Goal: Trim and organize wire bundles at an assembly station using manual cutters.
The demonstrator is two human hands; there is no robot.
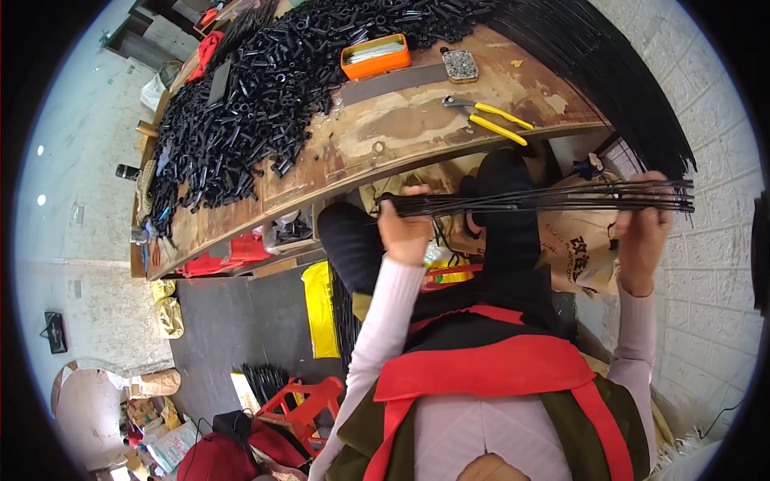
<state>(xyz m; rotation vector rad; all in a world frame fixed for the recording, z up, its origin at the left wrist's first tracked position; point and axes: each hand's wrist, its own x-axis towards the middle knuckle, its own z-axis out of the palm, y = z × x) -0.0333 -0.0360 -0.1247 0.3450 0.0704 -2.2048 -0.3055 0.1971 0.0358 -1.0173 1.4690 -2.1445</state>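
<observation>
In front of the wooden table [385, 132], I see both forearms [383, 309] reaching forward, the left hand [405, 234] wrapped round one end of a bundle of black rods [513, 200], the right hand [642, 232] apparently pinching near the other.

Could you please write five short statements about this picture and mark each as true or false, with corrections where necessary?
1. The left hand holds the bundle of thin black rods near one end. True.
2. The yellow-handled pliers lie on the floor. False: they lie on the wooden workbench.
3. The heap of small black tubular pieces lies to the left of the pliers. True.
4. The orange container is covered by a lid. False: its top is open.
5. The right hand is inside the orange container. False: it is at the rods.
</observation>
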